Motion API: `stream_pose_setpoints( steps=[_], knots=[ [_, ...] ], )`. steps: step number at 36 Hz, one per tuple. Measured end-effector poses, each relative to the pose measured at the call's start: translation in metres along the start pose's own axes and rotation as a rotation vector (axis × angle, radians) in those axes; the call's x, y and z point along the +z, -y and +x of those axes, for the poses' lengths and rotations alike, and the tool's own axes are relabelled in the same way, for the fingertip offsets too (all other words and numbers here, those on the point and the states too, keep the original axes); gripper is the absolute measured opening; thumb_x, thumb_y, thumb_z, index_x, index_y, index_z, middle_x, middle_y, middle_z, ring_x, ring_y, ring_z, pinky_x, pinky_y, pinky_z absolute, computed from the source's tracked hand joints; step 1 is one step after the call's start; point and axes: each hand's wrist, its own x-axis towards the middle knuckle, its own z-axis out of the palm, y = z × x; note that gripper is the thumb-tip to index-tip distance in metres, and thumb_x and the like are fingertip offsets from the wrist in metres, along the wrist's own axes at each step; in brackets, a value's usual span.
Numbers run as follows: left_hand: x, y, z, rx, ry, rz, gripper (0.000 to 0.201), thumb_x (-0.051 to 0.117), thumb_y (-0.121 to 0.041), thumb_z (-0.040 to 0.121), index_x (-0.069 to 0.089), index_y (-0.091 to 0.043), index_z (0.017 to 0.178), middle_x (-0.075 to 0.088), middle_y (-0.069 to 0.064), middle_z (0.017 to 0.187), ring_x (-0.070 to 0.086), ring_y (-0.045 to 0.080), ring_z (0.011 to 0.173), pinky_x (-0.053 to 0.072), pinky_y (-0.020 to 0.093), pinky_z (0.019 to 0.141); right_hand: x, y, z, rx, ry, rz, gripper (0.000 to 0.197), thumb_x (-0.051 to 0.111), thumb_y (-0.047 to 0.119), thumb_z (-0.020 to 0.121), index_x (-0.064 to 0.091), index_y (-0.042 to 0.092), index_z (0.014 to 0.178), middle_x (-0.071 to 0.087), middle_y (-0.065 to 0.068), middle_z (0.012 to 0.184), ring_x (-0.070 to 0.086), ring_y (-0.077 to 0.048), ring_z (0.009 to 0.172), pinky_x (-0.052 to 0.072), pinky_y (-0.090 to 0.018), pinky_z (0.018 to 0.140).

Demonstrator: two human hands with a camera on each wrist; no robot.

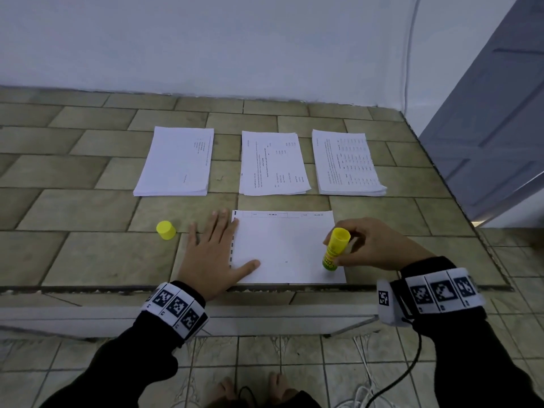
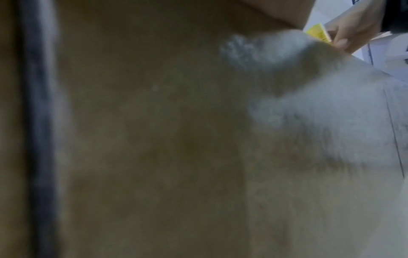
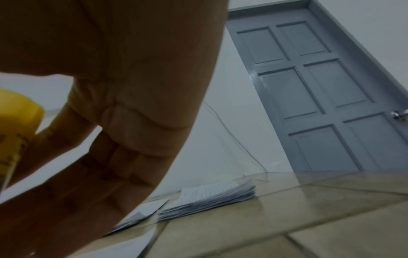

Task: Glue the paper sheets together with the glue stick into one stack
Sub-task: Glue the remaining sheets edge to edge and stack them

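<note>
A single white sheet [image 1: 285,248] lies at the near edge of the tiled counter [image 1: 88,254]. My left hand [image 1: 215,254] lies flat, fingers straight, pressing the sheet's left edge, thumb on the paper. My right hand [image 1: 365,245] grips the yellow glue stick [image 1: 334,248] and holds it tilted, lower end on the sheet's right edge. The stick [image 3: 15,125] shows at the left of the right wrist view beside my fingers [image 3: 92,157]. Its yellow cap [image 1: 166,230] stands on the counter left of my left hand. The left wrist view is blurred; the glue stick [image 2: 318,34] shows at top right.
Three paper stacks lie in a row farther back: left [image 1: 176,161], middle [image 1: 273,163], right [image 1: 347,163]. The counter's front edge runs just below the sheet. A grey door [image 3: 320,97] stands to the right, a white wall behind. A cable hangs from my right wrist.
</note>
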Motion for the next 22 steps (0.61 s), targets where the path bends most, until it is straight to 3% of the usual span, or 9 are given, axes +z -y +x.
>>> stream_pose_setpoints(
  steps=[7,11,15,17,22],
  knots=[
    [0.0,0.0,0.0,0.005,0.002,0.0,0.111,0.006,-0.089,0.072,0.011,-0.017,0.157,-0.003,0.003,0.164,-0.007,0.019,0.151,-0.004,0.056,0.119,-0.014,0.002,0.026,0.015,-0.083,-0.091,0.027,0.084,0.017,0.071,0.072,0.021,0.095,0.069,0.013,0.088,0.063,0.002,0.08,0.046,-0.008,0.069],
    [0.0,0.0,0.001,0.006,0.012,-0.008,0.114,0.001,-0.091,0.07,0.01,-0.018,0.157,-0.006,0.001,0.164,-0.008,0.019,0.151,-0.006,0.055,0.119,-0.023,-0.002,0.049,0.033,-0.166,-0.124,0.022,0.083,0.014,0.071,0.069,0.013,0.089,0.07,0.002,0.086,0.065,-0.011,0.082,0.053,-0.027,0.075],
    [0.001,0.001,0.002,0.009,0.009,-0.011,0.117,-0.005,-0.092,0.068,0.011,-0.019,0.157,-0.005,0.001,0.164,-0.006,0.019,0.151,-0.007,0.055,0.119,-0.028,-0.004,0.066,0.054,-0.218,-0.171,0.027,0.082,0.013,0.072,0.069,0.009,0.095,0.071,-0.004,0.091,0.066,-0.017,0.086,0.055,-0.033,0.082],
    [0.001,0.001,0.001,0.01,0.009,-0.014,0.117,-0.005,-0.092,0.068,0.012,-0.019,0.157,-0.004,0.001,0.164,-0.006,0.019,0.151,-0.007,0.054,0.119,-0.029,-0.003,0.07,0.072,-0.218,-0.18,0.027,0.081,0.013,0.072,0.069,0.009,0.096,0.071,-0.004,0.092,0.066,-0.016,0.085,0.055,-0.031,0.081],
    [0.0,0.001,0.001,0.007,0.019,-0.006,0.117,-0.006,-0.092,0.067,0.01,-0.019,0.157,-0.005,0.001,0.164,-0.008,0.019,0.151,-0.008,0.053,0.119,-0.031,0.0,0.065,0.089,-0.232,-0.23,0.029,0.082,0.013,0.072,0.065,0.014,0.096,0.064,0.006,0.09,0.057,-0.003,0.079,0.045,-0.011,0.066]
  ],
)
